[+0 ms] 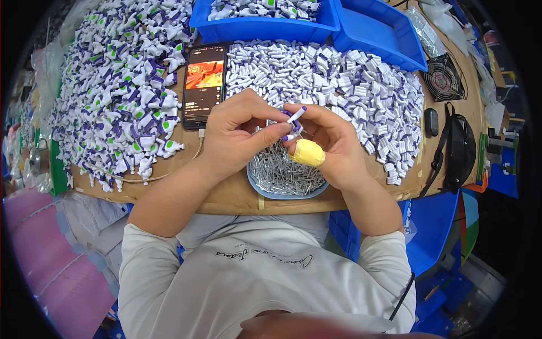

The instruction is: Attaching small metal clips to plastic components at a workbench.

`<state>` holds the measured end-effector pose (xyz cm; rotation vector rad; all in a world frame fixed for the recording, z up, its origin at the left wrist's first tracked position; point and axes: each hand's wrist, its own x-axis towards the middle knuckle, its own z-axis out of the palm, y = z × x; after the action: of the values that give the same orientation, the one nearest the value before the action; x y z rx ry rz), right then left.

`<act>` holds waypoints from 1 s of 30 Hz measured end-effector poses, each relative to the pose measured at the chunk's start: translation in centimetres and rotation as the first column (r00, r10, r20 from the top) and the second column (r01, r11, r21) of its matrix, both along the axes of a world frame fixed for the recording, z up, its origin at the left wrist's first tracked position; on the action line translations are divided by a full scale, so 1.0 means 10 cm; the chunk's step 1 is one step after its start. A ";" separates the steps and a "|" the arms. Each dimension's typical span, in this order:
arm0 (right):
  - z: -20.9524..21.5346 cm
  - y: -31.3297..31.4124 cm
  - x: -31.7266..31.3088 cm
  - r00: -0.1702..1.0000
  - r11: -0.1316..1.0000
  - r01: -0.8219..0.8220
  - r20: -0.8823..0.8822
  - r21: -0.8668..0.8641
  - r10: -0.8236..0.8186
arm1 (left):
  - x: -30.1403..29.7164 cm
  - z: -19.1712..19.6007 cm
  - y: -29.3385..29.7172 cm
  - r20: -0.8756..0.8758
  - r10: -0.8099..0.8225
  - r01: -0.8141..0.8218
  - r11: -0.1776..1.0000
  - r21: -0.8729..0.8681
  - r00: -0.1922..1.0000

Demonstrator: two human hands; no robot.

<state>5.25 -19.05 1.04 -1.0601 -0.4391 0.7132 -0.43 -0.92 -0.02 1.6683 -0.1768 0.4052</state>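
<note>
My left hand [234, 133] and my right hand [337, 135] meet in front of me, fingers closed on a small white-and-purple plastic toy part [296, 116]. Its white rod with a purple tip sticks up between the fingertips; the rest is partly hidden. A yellow wrap [308, 152] covers my right thumb. Right below the hands stands a light blue bowl [265, 194] full of thin metal pins [288, 172]. Beyond the hands spreads a heap of white and purple plastic pieces [271, 70].
To the left lies a large pile of white, purple and green toy figures [124, 85]. A lit phone [204, 85] with a cable lies beside it. Blue bins [271, 29] stand at the back. On the right are a fan [444, 76], a black case [431, 122] and a black pouch [460, 147].
</note>
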 end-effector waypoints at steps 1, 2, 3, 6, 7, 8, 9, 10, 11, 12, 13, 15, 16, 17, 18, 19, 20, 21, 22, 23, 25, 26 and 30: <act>-0.02 -0.01 0.01 1.000 1.000 -0.007 0.024 0.001 0.007 | 0.00 0.00 0.00 0.000 0.000 0.000 1.000 0.000 1.000; -0.02 -0.02 0.02 1.000 1.000 -0.007 0.024 0.001 0.007 | 0.00 0.00 -0.01 0.013 -0.002 0.002 1.000 -0.001 1.000; -0.03 -0.03 0.04 0.998 0.999 -0.032 0.054 -0.005 0.032 | 0.01 0.00 -0.01 0.025 -0.003 0.003 1.000 -0.002 1.000; -0.05 -0.03 0.04 0.995 0.997 -0.070 0.073 -0.011 0.071 | 0.02 0.01 0.04 0.205 -0.025 -0.014 0.982 0.189 0.978; -0.05 -0.03 0.05 0.995 0.997 -0.081 0.061 -0.008 0.081 | 0.03 0.02 0.04 0.204 -0.026 -0.013 0.982 0.189 0.979; -0.03 -0.03 0.04 0.995 0.997 -0.080 0.060 -0.009 0.080 | 0.03 0.04 0.05 0.195 -0.039 -0.003 0.978 0.211 0.980; 0.00 -0.03 0.03 0.997 0.997 -0.072 0.014 -0.002 0.072 | 0.02 0.05 0.05 0.186 -0.051 0.007 0.973 0.232 0.981; 0.01 -0.03 0.03 0.997 0.998 -0.068 -0.032 0.007 0.068 | 0.01 0.06 0.04 0.185 -0.048 0.004 0.973 0.233 0.981; 0.00 -0.03 0.03 0.997 0.997 -0.071 -0.032 0.007 0.071 | 0.00 0.07 0.02 0.088 -0.087 0.075 0.989 0.131 0.992; -0.01 -0.03 0.03 0.999 0.998 -0.043 -0.013 0.050 0.044 | -0.01 0.07 0.01 -0.005 -0.135 0.135 0.991 0.021 0.991; -0.02 -0.03 0.04 1.000 0.995 -0.016 0.005 0.093 0.015 | -0.01 0.08 -0.01 -0.005 -0.133 0.133 0.991 0.021 0.991; -0.01 -0.01 0.01 1.000 0.996 0.013 0.020 0.094 -0.015 | -0.01 0.09 -0.03 -0.006 -0.187 0.187 0.982 -0.029 0.982; -0.01 0.00 0.00 0.998 0.994 0.046 0.035 0.095 -0.050 | -0.02 0.11 -0.02 -0.007 -0.188 0.187 0.982 -0.029 0.982; -0.01 0.01 0.00 0.998 0.994 0.047 0.035 0.095 -0.050 | -0.03 0.13 -0.01 -0.068 -0.231 0.226 0.971 -0.071 0.971; -0.01 0.01 -0.01 0.997 0.996 0.061 0.040 0.072 -0.064 | -0.04 0.14 0.00 -0.127 -0.276 0.262 0.958 -0.115 0.953; -0.01 0.01 -0.01 0.996 0.996 0.078 0.046 0.048 -0.080 | -0.03 0.13 0.00 -0.126 -0.278 0.265 0.957 -0.116 0.952; -0.02 0.01 -0.01 0.995 0.996 0.081 0.047 0.046 -0.083 | 0.00 0.10 0.00 -0.113 -0.303 0.281 0.944 -0.173 0.946; -0.04 0.01 0.00 0.994 0.994 0.093 0.050 0.063 -0.096 | 0.01 0.07 0.00 -0.098 -0.326 0.298 0.927 -0.229 0.940; -0.06 0.02 0.01 0.993 0.992 0.100 0.053 0.081 -0.104 | 0.02 0.03 0.00 -0.099 -0.325 0.296 0.927 -0.229 0.941; -0.07 0.02 0.02 0.993 0.992 0.098 0.053 0.081 -0.102 | 0.02 -0.01 -0.01 -0.157 -0.306 0.217 0.882 -0.419 0.939; -0.08 0.03 0.04 0.989 0.991 0.100 0.096 0.091 -0.108 | 0.03 -0.04 -0.01 -0.216 -0.296 0.119 0.801 -0.587 0.930; -0.07 0.03 0.03 0.990 0.991 0.099 0.096 0.091 -0.107 | 0.05 -0.04 -0.01 -0.200 -0.269 0.097 0.789 -0.606 0.942; -0.06 0.01 0.01 0.979 0.993 0.113 0.167 0.028 -0.116 | 0.06 -0.02 -0.05 -0.153 -0.172 0.050 0.807 -0.589 0.973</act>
<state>5.33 -18.91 0.46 -1.1239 -0.5247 0.5187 0.20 -1.42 -0.17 1.0693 0.0053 0.1700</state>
